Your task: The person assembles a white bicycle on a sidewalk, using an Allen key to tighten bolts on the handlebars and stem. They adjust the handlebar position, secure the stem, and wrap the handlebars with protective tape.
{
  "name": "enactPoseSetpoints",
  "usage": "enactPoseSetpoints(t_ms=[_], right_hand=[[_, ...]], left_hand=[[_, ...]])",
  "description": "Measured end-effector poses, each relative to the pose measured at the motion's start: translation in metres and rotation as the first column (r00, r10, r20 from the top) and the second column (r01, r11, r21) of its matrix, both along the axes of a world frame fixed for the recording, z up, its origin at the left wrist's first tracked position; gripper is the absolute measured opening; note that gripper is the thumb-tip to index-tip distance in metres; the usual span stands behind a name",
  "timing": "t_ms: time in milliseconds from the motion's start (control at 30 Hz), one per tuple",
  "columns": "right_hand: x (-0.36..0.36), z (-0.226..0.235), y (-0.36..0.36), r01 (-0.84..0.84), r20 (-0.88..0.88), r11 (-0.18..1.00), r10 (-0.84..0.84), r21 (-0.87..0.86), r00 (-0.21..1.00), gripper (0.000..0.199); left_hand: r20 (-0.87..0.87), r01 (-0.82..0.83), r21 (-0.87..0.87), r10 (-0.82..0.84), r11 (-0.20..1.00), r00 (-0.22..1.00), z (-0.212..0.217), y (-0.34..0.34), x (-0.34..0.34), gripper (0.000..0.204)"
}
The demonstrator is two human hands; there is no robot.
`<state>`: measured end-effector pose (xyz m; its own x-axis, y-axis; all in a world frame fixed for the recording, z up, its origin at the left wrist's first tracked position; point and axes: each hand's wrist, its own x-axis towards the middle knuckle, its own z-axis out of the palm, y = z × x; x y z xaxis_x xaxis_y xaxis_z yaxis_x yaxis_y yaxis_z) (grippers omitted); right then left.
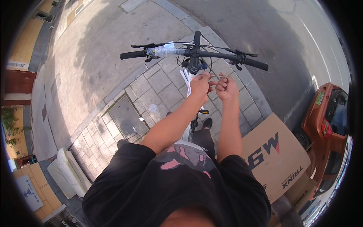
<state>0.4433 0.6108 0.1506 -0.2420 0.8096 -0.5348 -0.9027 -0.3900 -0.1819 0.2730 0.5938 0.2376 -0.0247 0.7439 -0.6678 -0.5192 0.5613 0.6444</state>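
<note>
A bicycle's black handlebar (217, 55) spans the view in front of me, its left part wrapped in clear plastic (166, 51). Just on my side of the stem (194, 62), my left hand (199, 86) pinches one end of a thin metal rod (216, 76), which may be a hex key. At the other end, the curled fingers of my right hand (227, 89) are closed on the same rod. The rod lies roughly level between the two hands. Whether its left tip touches the bicycle is hidden by my fingers. The white frame (187, 132) runs back toward my legs.
Large cardboard boxes (270, 145) stand close on my right, with an orange car (329, 125) beyond them. A pedal (204, 112) sticks out by my foot. Left lie a metal cover (126, 117) set in the paving and a pale padded cushion (67, 172).
</note>
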Motion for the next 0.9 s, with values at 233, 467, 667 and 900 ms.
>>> enactPoseSetpoints(t_ms=[233,467,667,900], right_hand=[[-0.016,0.038,-0.021,0.154,0.539,0.980,-0.200,0.130,0.819,0.030],[-0.040,0.089,-0.025,0.232,0.307,0.970,-0.244,0.073,0.920,0.036],[-0.009,0.014,-0.011,0.022,0.298,1.000,-0.027,0.019,0.954,0.028],[-0.026,0.039,-0.008,0.186,0.385,0.980,-0.196,0.063,0.902,0.023]], left_hand=[[-0.016,-0.043,0.001,0.043,0.999,0.999,-0.009,0.003,0.000,0.019],[-0.041,-0.059,0.015,0.059,0.998,0.997,-0.011,0.004,-0.001,0.021],[-0.079,-0.066,-0.010,0.065,0.998,0.995,-0.011,0.001,-0.001,0.024],[-0.093,-0.079,-0.007,0.078,0.997,0.993,-0.011,0.008,-0.003,0.025]])
